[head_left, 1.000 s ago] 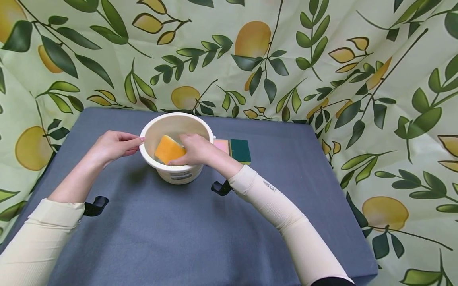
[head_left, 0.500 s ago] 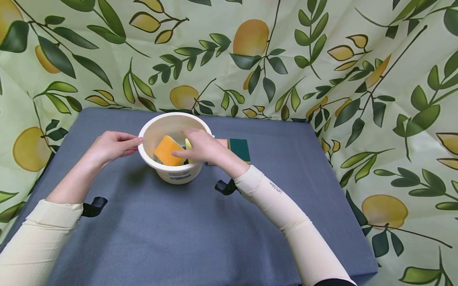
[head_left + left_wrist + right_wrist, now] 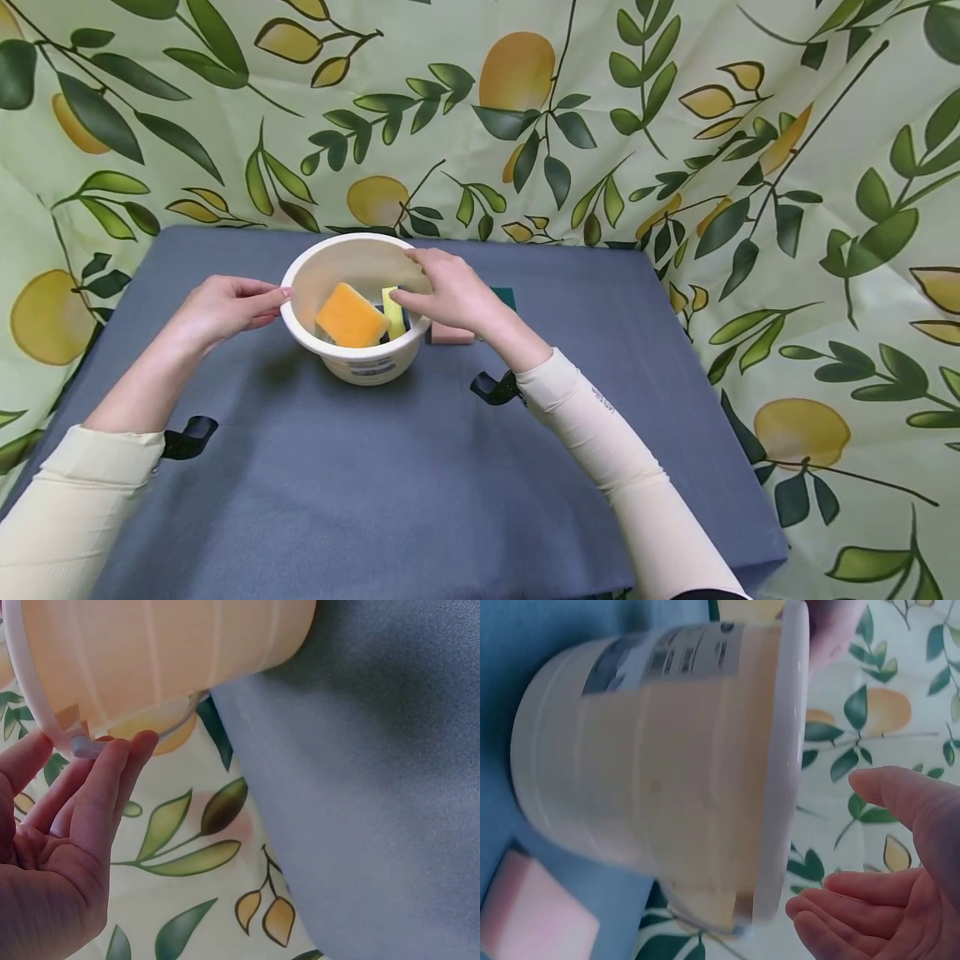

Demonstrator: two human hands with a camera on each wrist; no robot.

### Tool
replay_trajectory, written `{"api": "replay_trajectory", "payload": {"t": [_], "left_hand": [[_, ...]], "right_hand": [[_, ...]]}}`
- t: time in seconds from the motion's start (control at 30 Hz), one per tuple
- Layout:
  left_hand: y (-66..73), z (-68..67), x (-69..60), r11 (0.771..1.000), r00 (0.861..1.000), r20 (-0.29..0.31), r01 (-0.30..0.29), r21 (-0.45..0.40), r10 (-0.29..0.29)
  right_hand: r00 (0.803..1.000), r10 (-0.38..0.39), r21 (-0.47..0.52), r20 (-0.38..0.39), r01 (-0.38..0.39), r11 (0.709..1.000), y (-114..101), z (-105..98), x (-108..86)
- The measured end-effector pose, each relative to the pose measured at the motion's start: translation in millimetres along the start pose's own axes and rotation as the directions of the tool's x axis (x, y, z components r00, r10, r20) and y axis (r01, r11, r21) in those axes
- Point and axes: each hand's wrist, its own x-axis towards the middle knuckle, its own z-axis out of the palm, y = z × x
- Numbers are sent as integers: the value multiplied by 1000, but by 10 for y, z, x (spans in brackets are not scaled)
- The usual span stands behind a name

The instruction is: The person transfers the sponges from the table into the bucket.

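The left hand (image 3: 225, 308) pinches the rim of the white bucket (image 3: 360, 262); the right hand (image 3: 457, 287), thumb spread from its fingers, hangs by the opposite rim. Inside, an orange sponge (image 3: 351, 317) tilts near a yellow sponge (image 3: 393, 312), their undersides hidden. Outside, the right hand partly covers a pink sponge (image 3: 452, 335) and a green sponge (image 3: 504, 297).

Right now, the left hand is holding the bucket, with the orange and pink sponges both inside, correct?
Not quite: the pink sponge is outside the bucket, on the table beside it, as the head view shows. The left hand does hold the bucket, and the orange sponge is inside.
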Motion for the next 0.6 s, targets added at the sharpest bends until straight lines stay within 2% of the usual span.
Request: {"api": "replay_trajectory", "payload": {"t": [0.17,0.3,0.4,0.6], "left_hand": [[-19,-6,-2,1000,1000,10,7,23,-8],[-17,3,25,1000,1000,22,1,8,-1],[-17,8,25,1000,1000,20,-2,-5,3],[-12,5,13,1000,1000,12,15,27,-15]], "right_hand": [[997,69,0,-31,-69,998,144,-94,-76],[991,118,-18,-56,-119,993,281,-149,-149],[988,134,-26,-72,-136,990,365,-164,-184],[982,172,-16,-82,-174,985,511,-161,-247]]}}
